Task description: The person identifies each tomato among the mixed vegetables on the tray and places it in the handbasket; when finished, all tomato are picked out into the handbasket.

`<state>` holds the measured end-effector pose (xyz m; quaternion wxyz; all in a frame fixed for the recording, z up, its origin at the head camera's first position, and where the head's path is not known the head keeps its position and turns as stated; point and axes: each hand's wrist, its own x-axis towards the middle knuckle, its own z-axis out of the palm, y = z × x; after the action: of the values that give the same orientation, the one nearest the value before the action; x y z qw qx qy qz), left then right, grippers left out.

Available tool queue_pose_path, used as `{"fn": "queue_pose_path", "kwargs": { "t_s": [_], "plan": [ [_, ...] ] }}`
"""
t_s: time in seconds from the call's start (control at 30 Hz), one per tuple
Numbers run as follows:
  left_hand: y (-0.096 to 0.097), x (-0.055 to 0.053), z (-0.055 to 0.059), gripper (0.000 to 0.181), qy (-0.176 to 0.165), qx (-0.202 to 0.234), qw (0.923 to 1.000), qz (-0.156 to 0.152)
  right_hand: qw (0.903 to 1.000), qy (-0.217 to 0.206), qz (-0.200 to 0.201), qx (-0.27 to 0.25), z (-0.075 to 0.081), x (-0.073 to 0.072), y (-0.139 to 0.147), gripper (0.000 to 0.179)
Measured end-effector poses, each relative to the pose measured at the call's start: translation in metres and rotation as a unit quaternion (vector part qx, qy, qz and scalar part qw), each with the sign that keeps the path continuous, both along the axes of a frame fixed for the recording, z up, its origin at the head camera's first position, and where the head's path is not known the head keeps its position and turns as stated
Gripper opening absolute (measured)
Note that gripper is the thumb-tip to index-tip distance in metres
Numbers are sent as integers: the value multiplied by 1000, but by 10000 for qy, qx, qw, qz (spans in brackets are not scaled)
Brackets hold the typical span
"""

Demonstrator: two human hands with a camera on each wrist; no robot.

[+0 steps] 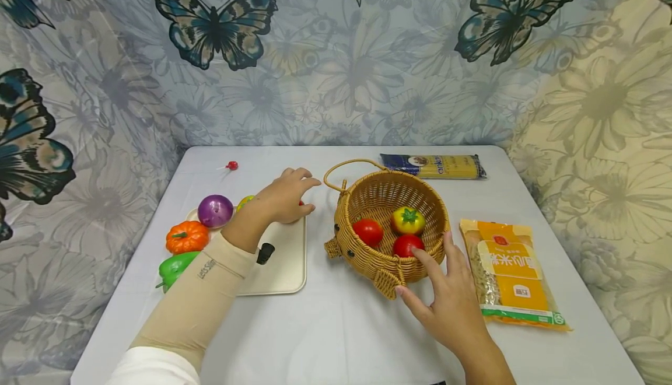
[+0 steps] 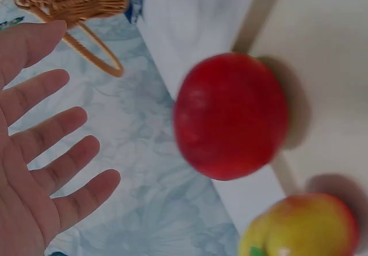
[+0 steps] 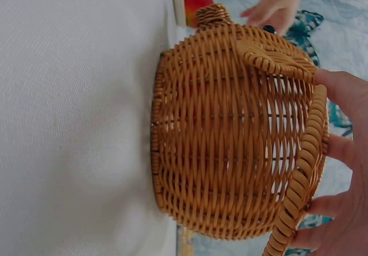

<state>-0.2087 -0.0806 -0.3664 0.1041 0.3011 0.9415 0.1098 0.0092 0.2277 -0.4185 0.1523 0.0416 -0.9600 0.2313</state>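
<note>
My left hand point(image 1: 286, 195) reaches over the cream tray point(image 1: 286, 277) with its fingers spread and nothing in them. Beside those fingers in the left wrist view is a red round fruit point(image 2: 231, 117); in the head view the hand mostly hides it. A yellow-red fruit point(image 2: 305, 227) lies near it. At the wicker basket point(image 1: 362, 265), my right hand point(image 1: 454, 297) touches the near right rim with extended, spread fingers, its thumb outside by a woven ear. Inside the basket are two red tomatoes point(image 1: 367, 232) and a yellowish fruit point(image 1: 408, 220) with a green top.
Left of the tray are a purple onion point(image 1: 215, 211), an orange pumpkin point(image 1: 186, 237) and a green pepper point(image 1: 175, 268). A small red item point(image 1: 232, 165) lies farther back. A pasta packet point(image 1: 446, 166) lies behind the basket, a grain bag point(image 1: 514, 274) to its right.
</note>
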Motion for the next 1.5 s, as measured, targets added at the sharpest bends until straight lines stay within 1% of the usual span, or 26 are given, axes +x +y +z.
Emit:
{"fn": "queue_pose_path", "kwargs": {
  "t_s": [0.1,0.27,0.43,0.57,0.77,1.03,1.2,1.3,1.5],
  "plan": [
    [-5,-5,-9,58,-118,-109,9998,83,10000,5,0,-10,0,0,0,72],
    [-11,-12,-24,57,-340,-150,9991,179,10000,-19,-11,-17,1,1,-1,72],
    [-15,-19,-39,56,-431,-340,9982,223,10000,5,-2,-32,1,1,0,72],
    [-16,-21,-46,55,-516,-428,9974,269,10000,51,7,-15,0,1,0,72],
    [-17,-20,-47,51,-624,-549,9958,374,9999,102,11,5,0,0,-1,71],
    [-18,-21,-49,46,-538,-553,9966,303,10000,57,3,-21,0,1,0,72],
    [-20,-21,-49,46,-484,-447,9974,301,10000,63,22,-57,0,1,-1,72],
    [-21,-19,-46,46,-421,-367,9981,276,10000,40,24,-72,0,1,-1,72],
    [-21,-14,-34,44,-173,-168,9996,153,10000,47,12,-45,1,1,-1,72]
  ]
}}
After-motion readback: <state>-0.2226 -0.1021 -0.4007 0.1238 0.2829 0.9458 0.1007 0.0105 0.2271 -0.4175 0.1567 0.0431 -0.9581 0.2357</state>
